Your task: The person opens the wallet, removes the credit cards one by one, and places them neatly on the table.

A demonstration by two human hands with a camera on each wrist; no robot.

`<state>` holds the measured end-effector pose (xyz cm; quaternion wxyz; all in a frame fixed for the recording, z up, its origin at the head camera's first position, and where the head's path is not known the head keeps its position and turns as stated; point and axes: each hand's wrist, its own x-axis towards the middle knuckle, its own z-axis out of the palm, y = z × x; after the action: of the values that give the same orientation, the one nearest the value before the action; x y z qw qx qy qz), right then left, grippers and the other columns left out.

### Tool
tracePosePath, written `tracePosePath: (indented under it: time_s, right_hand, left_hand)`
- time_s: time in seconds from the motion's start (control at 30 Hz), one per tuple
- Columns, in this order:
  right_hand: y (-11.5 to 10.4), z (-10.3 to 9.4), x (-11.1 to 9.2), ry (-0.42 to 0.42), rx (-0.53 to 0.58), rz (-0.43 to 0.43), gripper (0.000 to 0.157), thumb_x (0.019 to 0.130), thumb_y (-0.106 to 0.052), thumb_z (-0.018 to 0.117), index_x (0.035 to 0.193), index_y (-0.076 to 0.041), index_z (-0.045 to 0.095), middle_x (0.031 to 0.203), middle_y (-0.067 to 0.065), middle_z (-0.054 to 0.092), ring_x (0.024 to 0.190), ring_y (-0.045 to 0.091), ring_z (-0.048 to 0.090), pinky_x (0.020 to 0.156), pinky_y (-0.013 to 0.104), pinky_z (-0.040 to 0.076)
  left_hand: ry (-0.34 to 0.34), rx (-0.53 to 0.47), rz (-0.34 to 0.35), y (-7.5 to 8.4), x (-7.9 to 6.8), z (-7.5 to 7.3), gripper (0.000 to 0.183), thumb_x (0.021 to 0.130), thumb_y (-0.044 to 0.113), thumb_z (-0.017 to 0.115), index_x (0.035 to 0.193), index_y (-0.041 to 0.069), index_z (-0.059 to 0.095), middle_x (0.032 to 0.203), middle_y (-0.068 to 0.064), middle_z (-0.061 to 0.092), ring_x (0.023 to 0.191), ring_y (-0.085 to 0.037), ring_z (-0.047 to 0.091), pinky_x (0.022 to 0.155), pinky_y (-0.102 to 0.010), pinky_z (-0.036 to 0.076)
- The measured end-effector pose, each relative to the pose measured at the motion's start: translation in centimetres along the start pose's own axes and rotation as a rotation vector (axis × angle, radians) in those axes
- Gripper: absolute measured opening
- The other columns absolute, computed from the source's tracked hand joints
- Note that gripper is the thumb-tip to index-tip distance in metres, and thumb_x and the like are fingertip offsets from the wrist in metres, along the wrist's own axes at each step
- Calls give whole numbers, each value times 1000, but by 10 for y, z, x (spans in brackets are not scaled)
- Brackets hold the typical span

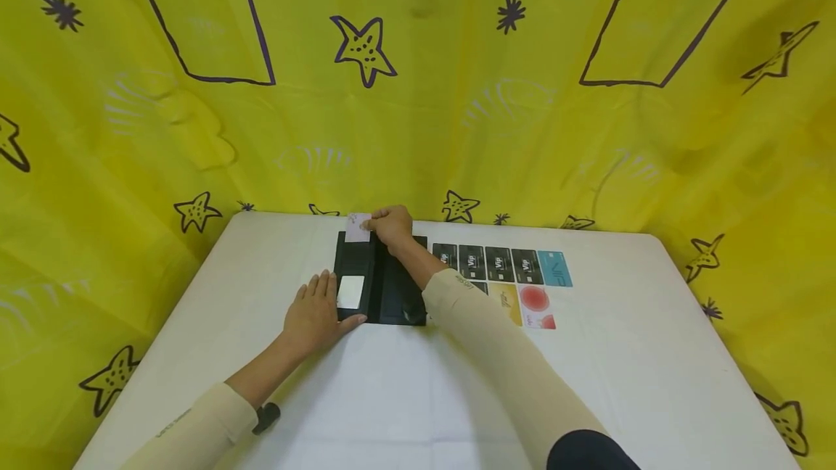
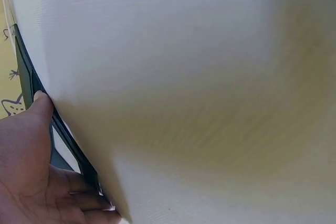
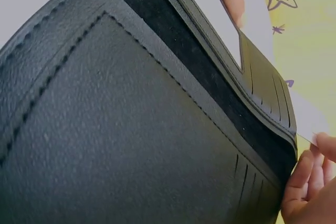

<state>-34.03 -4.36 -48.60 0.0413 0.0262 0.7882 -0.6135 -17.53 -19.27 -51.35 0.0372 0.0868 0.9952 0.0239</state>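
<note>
A black wallet (image 1: 395,296) lies spread open on the white table, with card slots (image 3: 268,95) along its far end. My right hand (image 1: 392,227) pinches a pale pinkish card (image 1: 357,228) between thumb and fingers at the far end of the wallet's left half. In the right wrist view that card (image 3: 308,119) sits right at the edge by the slots. My left hand (image 1: 313,314) rests with straight fingers along the wallet's left side, its thumb at the near edge. A white panel (image 1: 350,292) shows on the left half beside those fingers.
To the right of the wallet, several black Vip cards (image 1: 498,264) lie in a row ending in a blue card (image 1: 554,268). Below them are a gold card (image 1: 506,302) and a pink-and-red card (image 1: 538,307). A yellow patterned curtain (image 1: 418,129) hangs behind the table (image 1: 607,354).
</note>
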Motion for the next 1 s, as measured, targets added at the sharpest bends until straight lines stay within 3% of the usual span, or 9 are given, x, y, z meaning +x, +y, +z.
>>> tracePosePath:
  time_s: [0.27,0.67,1.0]
  right_hand:
    - [-3,-5,-3,60,218,-23,12,90,-2,83,98,4,76,94,12,72,84,28,73,81,39,63]
    - [-4,-17,-12,20,247,-19,19,90,-1,83,107,5,78,101,15,74,80,22,74,74,29,63]
    - [-3,-27,-25,1,250,-26,23,94,-7,80,115,4,78,106,15,76,92,28,77,88,44,62]
  left_hand:
    - [5,13,0,1,1,2,105,96,65,64,154,-17,34,159,-35,37,148,-50,37,120,-59,32]
    - [9,37,7,1,-2,0,102,97,63,65,153,-17,37,158,-35,39,146,-50,40,119,-58,34]
    - [14,20,9,1,-2,-2,102,97,63,64,153,-17,36,158,-36,39,146,-50,39,120,-58,33]
